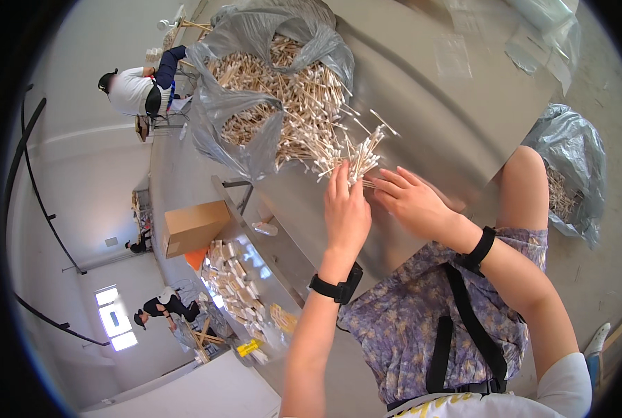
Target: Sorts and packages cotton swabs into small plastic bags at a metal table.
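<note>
My left hand [346,212] and my right hand [412,202] rest side by side on a grey metal table [429,104], fingers around a small bunch of cotton swabs [363,157] with wooden sticks and white tips. The bunch fans out just beyond my fingertips. Behind it lies a large heap of the same swabs [290,90] spilling from an open grey plastic bag [234,118]. Both wrists carry black bands.
A cardboard box [194,226] and a tray of small packed bundles [237,279] sit to the left. Another grey bag with swabs [569,167] lies on the floor at right. Other people work in the background at left.
</note>
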A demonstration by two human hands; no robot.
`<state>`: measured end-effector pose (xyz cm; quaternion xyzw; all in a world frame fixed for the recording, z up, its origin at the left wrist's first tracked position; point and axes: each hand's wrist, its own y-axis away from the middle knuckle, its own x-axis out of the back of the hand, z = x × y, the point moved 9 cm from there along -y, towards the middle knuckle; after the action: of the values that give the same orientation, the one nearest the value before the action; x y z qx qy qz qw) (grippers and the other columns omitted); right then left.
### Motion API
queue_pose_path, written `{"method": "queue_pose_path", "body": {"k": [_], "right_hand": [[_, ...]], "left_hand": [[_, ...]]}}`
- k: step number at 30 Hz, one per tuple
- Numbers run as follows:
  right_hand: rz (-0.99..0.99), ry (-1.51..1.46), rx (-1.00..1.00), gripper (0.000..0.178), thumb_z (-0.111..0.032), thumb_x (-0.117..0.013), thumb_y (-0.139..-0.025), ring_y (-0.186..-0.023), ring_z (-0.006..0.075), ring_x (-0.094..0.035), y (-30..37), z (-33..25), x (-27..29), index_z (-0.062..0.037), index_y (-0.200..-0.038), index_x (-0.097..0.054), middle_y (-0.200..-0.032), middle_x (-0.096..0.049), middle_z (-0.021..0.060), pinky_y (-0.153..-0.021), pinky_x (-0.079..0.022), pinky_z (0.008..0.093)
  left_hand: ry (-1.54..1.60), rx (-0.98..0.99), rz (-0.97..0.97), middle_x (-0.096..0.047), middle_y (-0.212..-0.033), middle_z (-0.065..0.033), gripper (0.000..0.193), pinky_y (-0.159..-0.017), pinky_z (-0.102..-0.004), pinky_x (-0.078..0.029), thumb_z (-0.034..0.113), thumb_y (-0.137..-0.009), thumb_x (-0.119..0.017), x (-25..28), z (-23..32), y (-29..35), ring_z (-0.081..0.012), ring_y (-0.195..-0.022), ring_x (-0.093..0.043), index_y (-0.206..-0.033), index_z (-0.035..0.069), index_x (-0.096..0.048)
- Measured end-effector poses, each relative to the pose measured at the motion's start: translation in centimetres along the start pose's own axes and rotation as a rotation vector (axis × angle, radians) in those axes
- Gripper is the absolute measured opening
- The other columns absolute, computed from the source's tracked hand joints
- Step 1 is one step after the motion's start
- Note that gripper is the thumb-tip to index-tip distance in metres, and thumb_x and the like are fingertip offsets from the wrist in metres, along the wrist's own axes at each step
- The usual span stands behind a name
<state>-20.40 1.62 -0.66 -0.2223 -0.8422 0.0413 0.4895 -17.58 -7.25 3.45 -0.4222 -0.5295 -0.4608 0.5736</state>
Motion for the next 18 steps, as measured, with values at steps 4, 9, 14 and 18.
{"method": "queue_pose_path", "body": {"k": [4, 9, 14, 18], "right_hand": [[-0.039, -0.123, -0.034, 0.037, -0.008, -0.062, -0.082, -0.135, 0.0271, -0.048, 0.3, 0.1, 1.1, 0.0003, -0.118, -0.067, -0.134, -0.061, 0.0101, -0.119, -0.033, 0.0455], [0.017, -0.133, -0.029, 0.028, -0.004, -0.065, -0.073, -0.114, 0.0260, -0.059, -0.2, 1.0, 1.8, 0.0005, -0.100, -0.069, -0.111, -0.068, 0.0099, -0.105, -0.043, 0.0399], [0.051, -0.100, -0.020, 0.011, -0.004, -0.065, -0.070, -0.099, 0.0231, -0.058, -0.4, 0.6, 1.8, -0.0049, -0.081, -0.062, -0.094, -0.064, 0.0053, -0.090, -0.045, 0.0346], [0.028, -0.132, 0.003, 0.011, -0.004, -0.065, -0.069, -0.097, 0.0224, -0.058, -0.5, 0.0, 1.9, -0.0067, -0.079, -0.061, -0.091, -0.063, 0.0038, -0.087, -0.045, 0.0338]], "left_hand": [[0.112, 0.052, 0.042, -0.038, -0.155, -0.0213, 0.042, -0.116, -0.0466, -0.034, 0.000, -0.085, -0.065, -1.3, 0.0, 3.8, -0.0398, -0.143, -0.034, -0.126, 0.003, -0.064], [0.467, 0.294, 0.196, -0.045, -0.148, -0.0197, 0.028, -0.111, -0.0468, -0.038, 0.002, -0.089, -0.064, -1.8, -0.8, 8.0, -0.0387, -0.138, -0.041, -0.117, 0.002, -0.064], [0.456, 0.349, 0.318, -0.059, -0.121, -0.0140, 0.030, -0.101, -0.0417, -0.044, 0.009, -0.087, -0.073, -1.6, -1.7, 8.6, -0.0313, -0.117, -0.056, -0.113, 0.003, -0.060], [0.462, 0.353, 0.269, -0.059, -0.118, -0.0137, 0.032, -0.098, -0.0422, -0.045, 0.010, -0.087, -0.073, -1.6, -2.3, 6.1, -0.0313, -0.114, -0.056, -0.115, 0.003, -0.061]]}}
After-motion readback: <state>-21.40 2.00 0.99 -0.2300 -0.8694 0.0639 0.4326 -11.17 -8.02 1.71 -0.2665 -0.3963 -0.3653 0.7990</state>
